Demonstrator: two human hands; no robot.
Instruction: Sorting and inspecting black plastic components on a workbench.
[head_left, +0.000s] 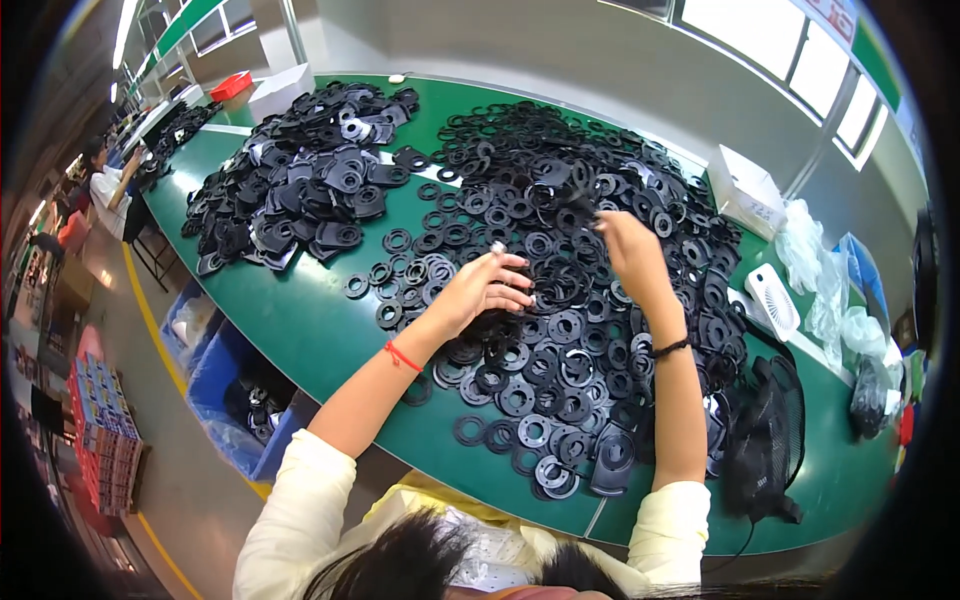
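A broad heap of black ring-shaped plastic parts [565, 325] covers the middle of the green table. My left hand [482, 288] rests low over the heap's left side, its fingers spread, touching or just above the rings, with none plainly gripped. Higher up on the right, my right hand [632, 252] is closed, fingertips pressed together. A smeared dark piece shows beside those fingertips; whether it is held and what it is cannot be made out. Near the table's front edge lies a flat black plate with a round opening [613, 460].
Another pile of black plates with round holes [290, 185] spreads at the left. To the right are a white box [745, 190], a white slotted device [773, 302], clear plastic bags [826, 300] and a black mesh bag [765, 440]. Blue bins [235, 400] stand beside the table; a co-worker [110, 190] sits far left.
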